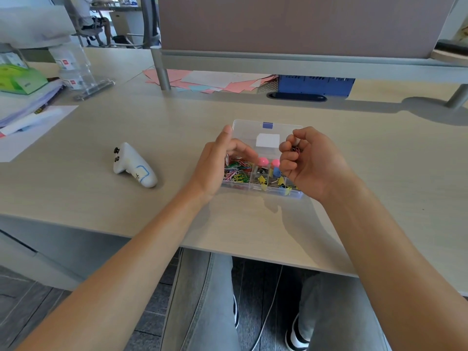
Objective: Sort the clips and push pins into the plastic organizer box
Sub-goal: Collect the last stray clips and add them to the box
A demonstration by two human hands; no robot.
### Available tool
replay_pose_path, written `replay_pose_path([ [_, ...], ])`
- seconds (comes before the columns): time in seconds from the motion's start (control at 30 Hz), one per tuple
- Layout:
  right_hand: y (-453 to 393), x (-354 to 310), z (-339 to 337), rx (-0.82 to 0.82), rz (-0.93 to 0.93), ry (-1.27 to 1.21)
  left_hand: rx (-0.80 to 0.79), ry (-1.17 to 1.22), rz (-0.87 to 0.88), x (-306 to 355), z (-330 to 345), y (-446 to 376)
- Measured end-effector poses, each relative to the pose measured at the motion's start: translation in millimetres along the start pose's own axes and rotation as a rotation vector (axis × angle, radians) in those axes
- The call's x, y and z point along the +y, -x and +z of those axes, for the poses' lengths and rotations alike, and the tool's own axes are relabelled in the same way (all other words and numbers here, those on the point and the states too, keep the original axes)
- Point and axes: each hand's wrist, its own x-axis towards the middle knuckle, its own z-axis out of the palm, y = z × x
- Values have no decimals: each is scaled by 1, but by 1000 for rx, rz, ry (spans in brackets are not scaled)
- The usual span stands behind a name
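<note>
The clear plastic organizer box (268, 127) lay open on the pale desk (106, 198), a little right of centre, its long axis running left to right. Its lid was tipped back toward the far side, with the blue latch (267, 125) at the far edge. The compartments sat along the near half. The left one held a heap of coloured paper clips (236, 172); those to its right held yellow binder clips (262, 180) and two pink round-headed push pins (263, 161).

The left hand (217, 163) hovered over the box's left end, palm turned rightward, thumb pointing to the far side, fingers curved down toward the paper clips. A few silvery clips showed at its palm, though whether it gripped them could not be told. The right hand (311, 163) was held above the box's right end, fingers curled in, pinching a small dark reddish clip (296, 149) between thumb and fingertips. The two hands stood apart, facing each other across the box, both forearms reaching in from the near edge.

A white handheld controller (134, 165) lay well to the left. Pink and white papers (202, 81) lay at the far side.
</note>
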Motion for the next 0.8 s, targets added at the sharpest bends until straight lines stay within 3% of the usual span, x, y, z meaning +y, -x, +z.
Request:
replay_pose_path([
  [0.2,-4,0,5,-17,-2,6,9,-12,6,-4,-4,-1],
  [0.37,-9,3,14,-25,-6,39,318,-153,37,-12,-17,-12],
  [0.43,-12,6,22,-17,-14,59,360,-319,-5,-18,-27,-17],
  [0.67,-29,28,50,15,-130,129,129,-951,-100,-52,-42,-44],
  [0.8,-33,35,59,68,-225,187,54,-1113,-150,-56,-41,-52],
])
